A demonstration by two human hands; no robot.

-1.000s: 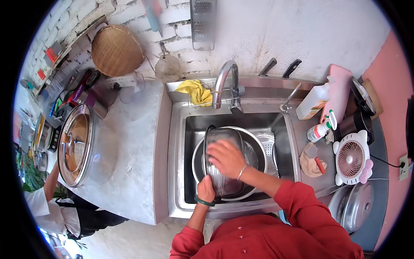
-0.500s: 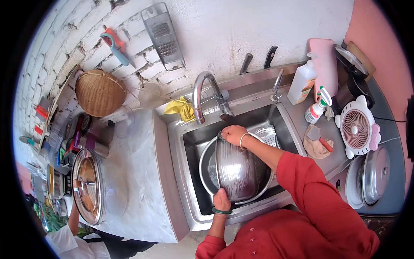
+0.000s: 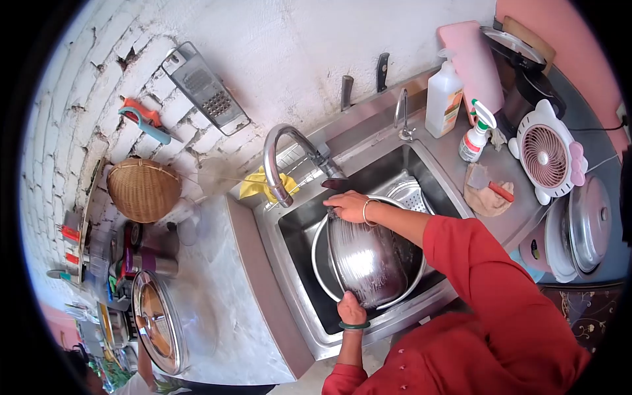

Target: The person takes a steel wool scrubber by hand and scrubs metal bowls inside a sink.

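Observation:
A wet metal pot [image 3: 368,260] with streaks of suds lies tilted on its side inside a larger round metal basin [image 3: 320,253] in the sink. My left hand [image 3: 351,308], with a dark green bangle above it, is closed on the pot's near edge. At the far end of the pot, my right hand [image 3: 347,205] presses a small grey scrubber, mostly hidden under the fingers, against the metal. A pale bangle circles that wrist. The curved faucet [image 3: 280,164] stands just beyond the right hand; no running water is visible.
A perforated metal piece [image 3: 409,196] sits in the sink's far right corner. On the right stand a spray bottle [image 3: 475,135], a white jug [image 3: 444,99] and a small fan [image 3: 546,155]. A glass lid [image 3: 158,322] rests on the left counter, where another person is partly visible.
The view has turned and shifted, so the surroundings sit differently in the picture. Both hands stay on the pot; my right hand's fingers now reach out flatter across its far end.

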